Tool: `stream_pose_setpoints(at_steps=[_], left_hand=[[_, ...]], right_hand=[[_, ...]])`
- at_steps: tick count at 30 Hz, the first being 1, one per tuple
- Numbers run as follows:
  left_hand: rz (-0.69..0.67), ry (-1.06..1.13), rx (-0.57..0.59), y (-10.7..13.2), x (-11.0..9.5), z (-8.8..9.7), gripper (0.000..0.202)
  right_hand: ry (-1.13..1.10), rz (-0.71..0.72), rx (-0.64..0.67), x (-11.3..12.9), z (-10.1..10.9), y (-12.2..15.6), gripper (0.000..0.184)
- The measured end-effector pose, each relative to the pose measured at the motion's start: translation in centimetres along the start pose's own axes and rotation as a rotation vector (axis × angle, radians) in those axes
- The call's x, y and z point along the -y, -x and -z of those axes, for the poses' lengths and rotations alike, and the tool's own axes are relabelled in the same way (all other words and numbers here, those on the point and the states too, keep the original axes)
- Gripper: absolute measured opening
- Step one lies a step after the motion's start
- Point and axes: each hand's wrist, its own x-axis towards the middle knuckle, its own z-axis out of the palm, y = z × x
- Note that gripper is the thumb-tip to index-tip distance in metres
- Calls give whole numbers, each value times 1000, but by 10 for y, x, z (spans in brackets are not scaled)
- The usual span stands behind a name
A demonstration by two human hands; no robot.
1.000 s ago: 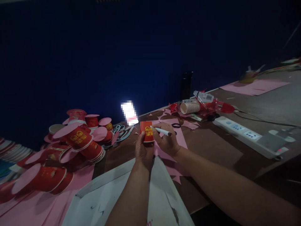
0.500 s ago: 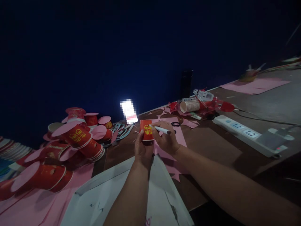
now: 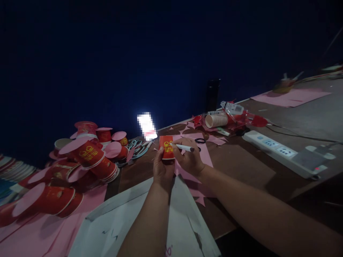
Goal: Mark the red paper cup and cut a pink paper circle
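Note:
A red paper cup (image 3: 165, 141) with yellow characters is gripped in my left hand (image 3: 163, 170), held above the table with its wide rim downward. My right hand (image 3: 191, 160) is closed around a white marker pen (image 3: 184, 147). The pen's front end is at the cup's printed side; whether the tip touches it I cannot tell. Beneath my hands lies a sheet of pink paper (image 3: 206, 153), with black-handled scissors (image 3: 199, 140) on it. My left forearm crosses a white tray-like box lid (image 3: 118, 217).
Several red cups with pink paper discs (image 3: 88, 153) are heaped at the left. A lit phone (image 3: 147, 126) leans at the back near a coiled cable (image 3: 140, 149). Rightward are a sleeve of stacked cups (image 3: 216, 120), pink scraps (image 3: 216, 140) and a white power strip (image 3: 270, 148).
Almost nothing differs. The pen in my right hand has shifted very slightly against the cup, while my left hand keeps the cup in the same place.

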Motion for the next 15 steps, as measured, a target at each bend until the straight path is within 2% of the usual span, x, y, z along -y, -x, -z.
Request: stream_pose_setpoints(at_steps=[8,15], left_hand=[[-1,-2,35,-3,1,4,20],[15,-7,21,-3,1,4,22]], right_hand=[[-5,-8,-12,0,-1,1,9],[8,-2,-20,1,-1,0,10]])
